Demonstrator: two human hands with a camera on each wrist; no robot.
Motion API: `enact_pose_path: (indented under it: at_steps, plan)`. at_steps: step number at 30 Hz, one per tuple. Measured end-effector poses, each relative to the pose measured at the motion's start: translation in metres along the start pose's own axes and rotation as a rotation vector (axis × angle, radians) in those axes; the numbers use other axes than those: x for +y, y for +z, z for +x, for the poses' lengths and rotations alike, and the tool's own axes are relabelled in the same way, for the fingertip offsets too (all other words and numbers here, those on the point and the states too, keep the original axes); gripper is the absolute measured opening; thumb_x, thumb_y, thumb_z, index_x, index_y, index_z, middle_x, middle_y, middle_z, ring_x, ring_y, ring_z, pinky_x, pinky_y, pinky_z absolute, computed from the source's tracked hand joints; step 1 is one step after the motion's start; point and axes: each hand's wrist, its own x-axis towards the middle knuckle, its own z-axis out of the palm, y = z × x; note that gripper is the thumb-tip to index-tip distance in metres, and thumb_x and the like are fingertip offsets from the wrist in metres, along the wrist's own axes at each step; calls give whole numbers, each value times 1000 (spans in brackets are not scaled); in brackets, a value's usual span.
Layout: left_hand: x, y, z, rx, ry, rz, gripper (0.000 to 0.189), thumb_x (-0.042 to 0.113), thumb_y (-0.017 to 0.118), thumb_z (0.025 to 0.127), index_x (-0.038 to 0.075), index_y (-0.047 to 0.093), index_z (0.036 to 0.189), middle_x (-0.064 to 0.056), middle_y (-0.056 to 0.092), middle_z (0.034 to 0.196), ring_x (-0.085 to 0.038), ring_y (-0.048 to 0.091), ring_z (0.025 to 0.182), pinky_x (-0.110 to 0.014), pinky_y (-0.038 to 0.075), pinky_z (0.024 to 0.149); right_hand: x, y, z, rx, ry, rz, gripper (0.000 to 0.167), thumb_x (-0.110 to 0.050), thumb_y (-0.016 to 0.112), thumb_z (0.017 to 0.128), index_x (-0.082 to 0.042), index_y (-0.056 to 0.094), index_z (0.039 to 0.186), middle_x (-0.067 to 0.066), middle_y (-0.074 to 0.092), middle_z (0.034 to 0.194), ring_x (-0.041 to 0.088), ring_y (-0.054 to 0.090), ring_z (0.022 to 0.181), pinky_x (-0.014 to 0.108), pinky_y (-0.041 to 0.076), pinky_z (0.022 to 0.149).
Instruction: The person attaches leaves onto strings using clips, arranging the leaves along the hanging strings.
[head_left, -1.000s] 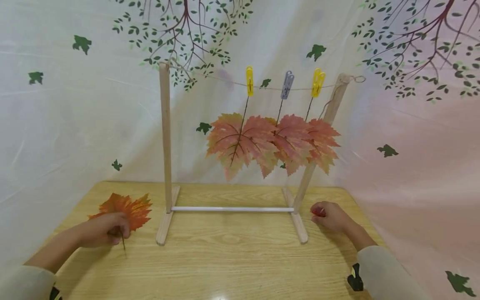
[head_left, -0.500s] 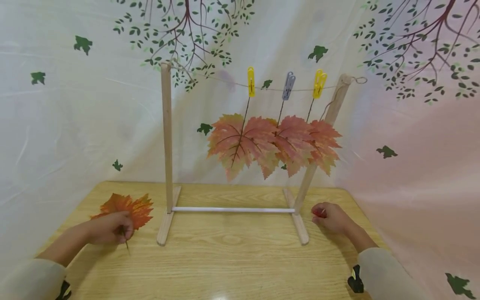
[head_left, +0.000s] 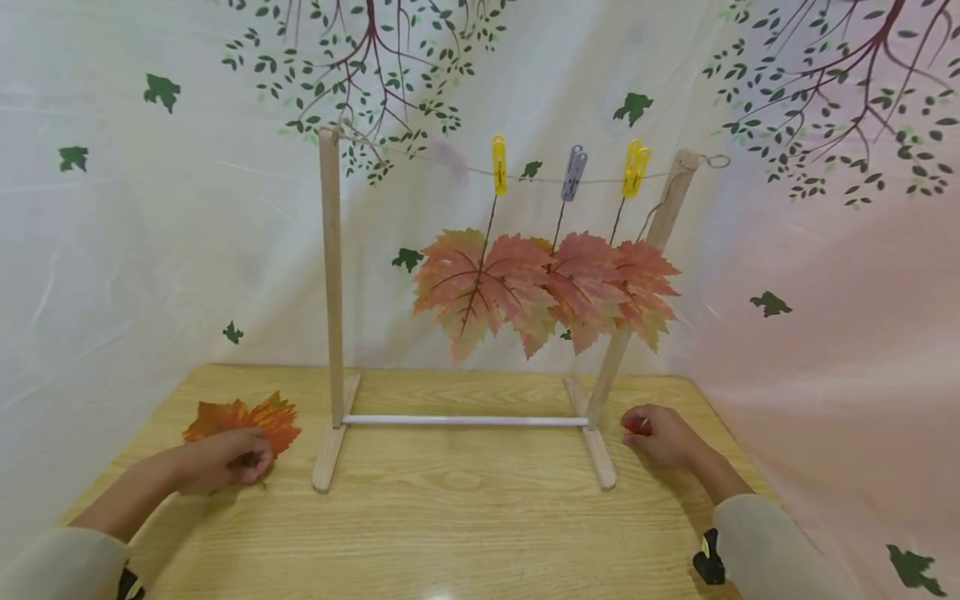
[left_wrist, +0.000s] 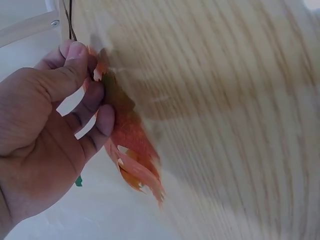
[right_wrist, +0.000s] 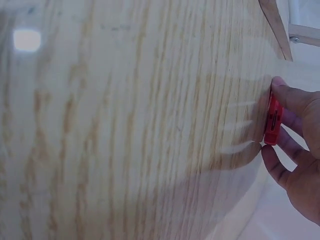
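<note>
At the left of the table, my left hand pinches the stem of an orange-red artificial maple leaf. In the left wrist view the stem sticks out past thumb and forefinger, and the leaf hangs beyond the fingers. On the right side, my right hand holds a red clothespin between thumb and fingers, close to the tabletop. Between the hands stands a wooden rack with a string. Two yellow clothespins and a grey clothespin hold maple leaves by their stems.
The rack's feet and white crossbar rest on the wooden table. A pale cloth backdrop with printed branches and green leaves rises behind it. The string's left stretch runs bare to the left post.
My left hand has shifted slightly right, and the leaf in it has tilted so that less of its stem shows. The right hand with the red clothespin stays nearly still.
</note>
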Motion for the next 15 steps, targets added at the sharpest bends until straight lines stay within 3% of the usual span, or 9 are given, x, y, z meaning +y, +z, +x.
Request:
enact_pose_path:
  at_steps: [3, 10, 15]
  plan:
    - [4, -1, -2, 51, 116, 260, 17, -3, 59, 101, 9, 54, 91, 1, 52, 81, -2, 49, 77, -27, 40, 60, 1, 0, -1, 3, -20, -11, 18, -10, 77, 92, -1, 71, 107, 2, 70, 94, 15, 64, 82, 34, 54, 74]
    - [11, -1, -6, 136, 137, 262, 9, -1, 59, 102, 8, 61, 100, -1, 63, 89, -9, 58, 82, -27, 48, 65, 3, -3, -5, 26, -59, -6, 22, -7, 77, 91, 3, 71, 109, 6, 72, 96, 17, 65, 83, 35, 55, 74]
    - [17, -2, -13, 210, 74, 270, 9, 5, 59, 103, 11, 66, 106, -1, 69, 94, -14, 64, 83, -26, 52, 68, 0, -6, -7, 43, -71, -22, 28, -8, 78, 91, 6, 70, 113, 7, 71, 95, 18, 65, 82, 35, 55, 74]
